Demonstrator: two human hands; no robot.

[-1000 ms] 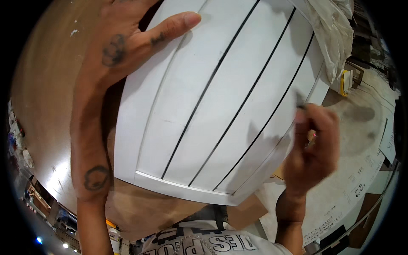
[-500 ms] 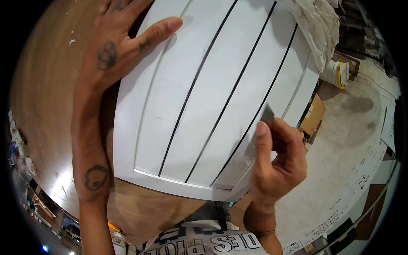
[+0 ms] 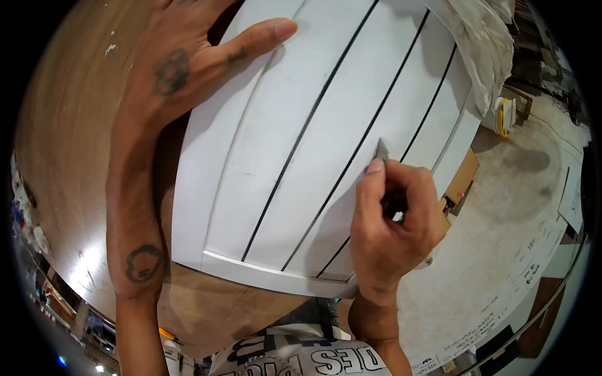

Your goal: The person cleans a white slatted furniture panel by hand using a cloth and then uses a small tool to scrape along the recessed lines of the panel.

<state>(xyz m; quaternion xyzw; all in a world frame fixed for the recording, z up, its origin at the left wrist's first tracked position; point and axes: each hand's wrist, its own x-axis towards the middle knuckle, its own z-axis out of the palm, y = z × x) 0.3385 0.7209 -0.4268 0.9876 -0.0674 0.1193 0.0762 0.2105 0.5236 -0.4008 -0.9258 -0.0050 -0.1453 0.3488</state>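
A white panel with three dark grooves and a raised frame [image 3: 251, 169] lies in front of me on the brown tabletop. My left hand [image 3: 188, 62] rests at its far left edge, with the thumb stretched out over the white face and the other fingers partly cut off by the picture's top. Over the right part of the panel, my right hand [image 3: 398, 219] pinches a small, thin, grey piece [image 3: 381, 150] between thumb and forefinger. The piece's pointed end is by the groove between two slats; whether it touches the surface I cannot tell. Faint dark marks show on the white face.
A crumpled off-white cloth [image 3: 486, 56] drapes over the panel's far right corner. Beyond the right edge are a cardboard box [image 3: 463, 175], a white bucket with a yellow rim [image 3: 501, 117] and a pale surface with handwriting [image 3: 476, 276]. The brown tabletop [image 3: 69, 156] extends left.
My right hand has moved slightly left with the grey piece, from the rightmost groove toward the middle one. The panel and my left hand appear shifted a little right in view.
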